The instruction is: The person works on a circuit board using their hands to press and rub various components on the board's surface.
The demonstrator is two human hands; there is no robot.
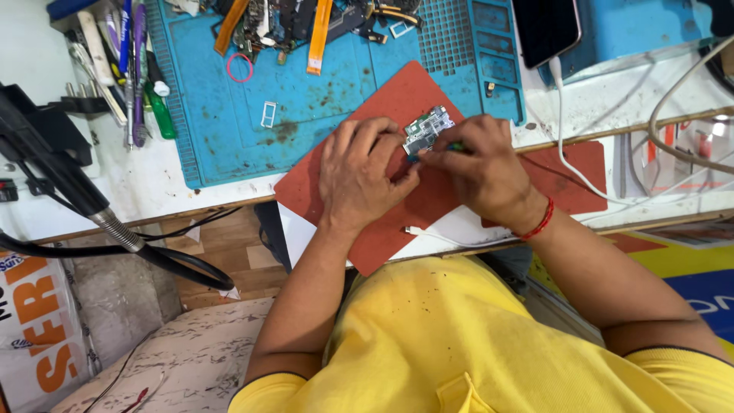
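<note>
The work surface was a cluttered white desk carrying a blue repair mat and, overlapping its lower right corner, a red-brown pad that ran out over the desk's front edge. On that pad, at its upper end, lay a small circuit board with silver shielding, and both hands were closed in on it. The left hand rested palm down on the pad, its fingertips pressed against the board's lower left edge, steadying it rather than lifting it. The right hand, with a red thread at the wrist, had its grip pinched on a slim green-handled tool, of which only a short part showed between the fingers; the tip met the board's lower edge and was hidden, so its kind could not be told. The step in hand was judged to be fine work at the board's edge, a prying or unfastening, with the board held still. The next move was judged to call for a steady left hand and light, controlled pressure at the tip, since a slip could mar the board. Further out, loose parts and orange flex ribbons lay at the mat's top, a row of hand tools at its left, a dark phone on a white cable at upper right, and a black hose hung below the desk at left.
</note>
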